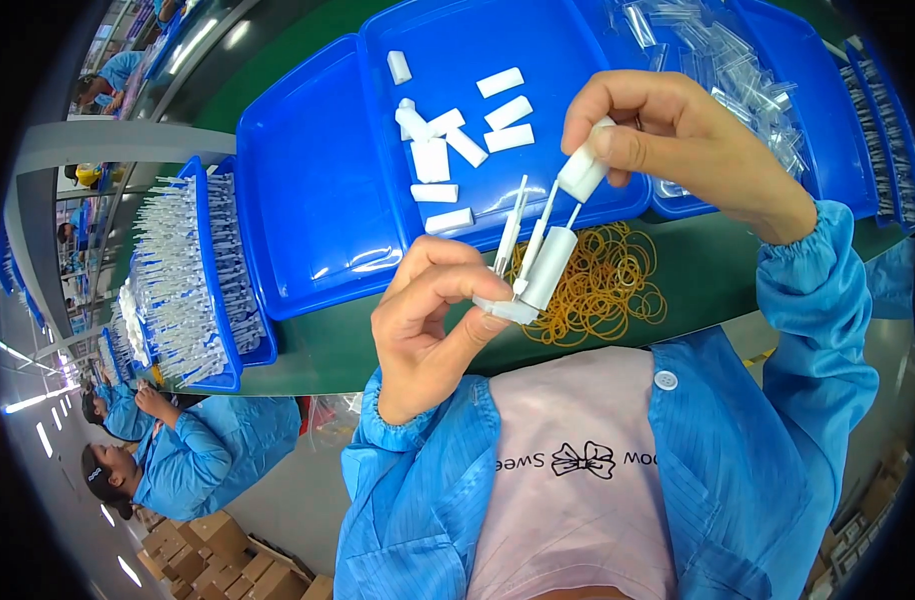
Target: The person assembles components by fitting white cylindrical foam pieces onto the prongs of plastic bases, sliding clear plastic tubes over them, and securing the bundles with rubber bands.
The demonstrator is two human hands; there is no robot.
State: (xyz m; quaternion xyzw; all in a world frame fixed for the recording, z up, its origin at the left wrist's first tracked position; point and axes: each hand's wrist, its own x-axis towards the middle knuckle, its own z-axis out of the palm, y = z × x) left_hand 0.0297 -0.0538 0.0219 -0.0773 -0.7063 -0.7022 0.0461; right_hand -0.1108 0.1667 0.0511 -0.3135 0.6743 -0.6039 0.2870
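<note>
My left hand [433, 325] is closed on the base of a white plastic part [513, 309], pinched between thumb and fingers. From that base rise several thin white rods and a wider white tube [552, 268]. My right hand [678, 145] pinches a small white block [584, 173], tilted, at the upper ends of two of the thin rods. Whether the rods enter the block I cannot tell. Beyond my hands, loose white blocks [466, 147] of the same look lie in a blue tray [538, 55]. A pile of yellow rubber bands [618, 285] lies just below my right hand.
Another blue tray [313, 190] adjoins on the left. Clear plastic pieces [728, 75] fill a tray on the right. Blue racks of thin white parts [183, 270] stand far left on the green table [328, 350]. Co-workers in blue [208, 450] sit at the left; cardboard boxes [218, 555] are stacked behind.
</note>
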